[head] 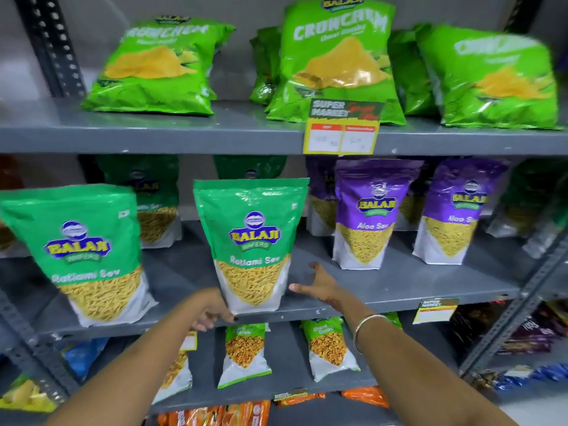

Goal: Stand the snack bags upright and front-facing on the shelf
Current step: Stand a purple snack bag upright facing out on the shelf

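My left hand [212,315] touches the lower left corner of the middle green sev bag [250,244], fingers curled at its base by the shelf edge [353,305]; whether they pinch the bag I cannot tell. My right hand [316,285] is spread open just right of the bag, apart from it. The bag stands upright, label forward, at the front of the middle shelf. Step judged: final squaring of this bag. Next move likely calls for a light release without tipping it. Both forearms reach up and forward, converging on the bag.
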`<state>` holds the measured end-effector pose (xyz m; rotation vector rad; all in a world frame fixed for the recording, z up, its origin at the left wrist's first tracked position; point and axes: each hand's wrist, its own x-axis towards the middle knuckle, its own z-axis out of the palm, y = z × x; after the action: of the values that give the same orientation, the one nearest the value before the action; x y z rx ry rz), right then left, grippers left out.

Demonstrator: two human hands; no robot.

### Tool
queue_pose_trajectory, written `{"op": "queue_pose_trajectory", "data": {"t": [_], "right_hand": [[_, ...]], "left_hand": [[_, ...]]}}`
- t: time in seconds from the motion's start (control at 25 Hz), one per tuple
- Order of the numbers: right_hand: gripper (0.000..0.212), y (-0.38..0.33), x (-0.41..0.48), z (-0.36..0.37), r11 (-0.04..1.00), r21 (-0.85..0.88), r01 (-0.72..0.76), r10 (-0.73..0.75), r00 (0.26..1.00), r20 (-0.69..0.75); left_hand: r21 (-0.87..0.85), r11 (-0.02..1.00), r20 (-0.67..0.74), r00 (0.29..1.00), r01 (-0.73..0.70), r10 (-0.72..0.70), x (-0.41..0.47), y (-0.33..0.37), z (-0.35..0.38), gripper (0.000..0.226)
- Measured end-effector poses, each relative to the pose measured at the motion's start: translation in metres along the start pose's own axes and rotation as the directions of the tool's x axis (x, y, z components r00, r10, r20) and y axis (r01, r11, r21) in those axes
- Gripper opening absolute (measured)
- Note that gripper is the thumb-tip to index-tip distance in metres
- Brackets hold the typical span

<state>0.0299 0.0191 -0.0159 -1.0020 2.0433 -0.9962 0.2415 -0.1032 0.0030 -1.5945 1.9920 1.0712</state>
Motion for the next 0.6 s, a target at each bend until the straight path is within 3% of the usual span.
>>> {"op": "queue_pose_trajectory", "data": {"t": [0.04,0.12,0.24,0.32,0.4,0.48,0.52,0.6], "right_hand": [[0.091,0.01,0.0,-0.015,1.0,-0.012,-0.014,0.014,0.999,-0.048],[0.083,0.027,-0.001,-0.052,0.999,-0.022,-0.042,0.039,0.99,-0.139],[0.075,0.053,0.008,-0.114,0.999,0.004,-0.035,0.035,0.963,-0.268],[0.076,0.07,0.022,-0.152,0.999,0.005,-0.032,0.032,0.939,-0.342],[0.086,0.088,0.043,-0.186,0.999,0.038,-0.026,0.038,0.936,-0.35],[0.099,0.102,0.067,-0.207,0.986,0.162,0.029,0.013,0.969,-0.248],[0.101,0.107,0.078,-0.213,0.976,0.211,0.047,-0.011,0.985,-0.172],[0.085,0.113,0.093,-0.217,0.969,0.238,0.062,-0.062,0.998,-0.005]], "left_hand": [[0.111,0.993,0.125,0.991,0.033,-0.047,-0.008,0.011,0.001,0.018],[0.272,0.962,0.297,0.953,-0.024,-0.06,-0.018,0.044,0.01,0.025],[0.161,0.963,0.406,0.904,-0.216,0.135,-0.023,0.108,0.034,0.017],[-0.045,0.931,0.273,0.892,-0.362,0.36,-0.018,0.153,0.052,0.004],[-0.261,0.848,-0.018,0.88,-0.462,0.474,0.001,0.202,0.073,0.042],[-0.44,0.726,-0.298,0.848,-0.529,0.438,0.026,0.238,0.088,0.073],[-0.495,0.669,-0.372,0.831,-0.555,0.414,0.037,0.25,0.093,0.074],[-0.587,0.585,-0.415,0.829,-0.559,0.376,0.056,0.264,0.107,0.081]]}}
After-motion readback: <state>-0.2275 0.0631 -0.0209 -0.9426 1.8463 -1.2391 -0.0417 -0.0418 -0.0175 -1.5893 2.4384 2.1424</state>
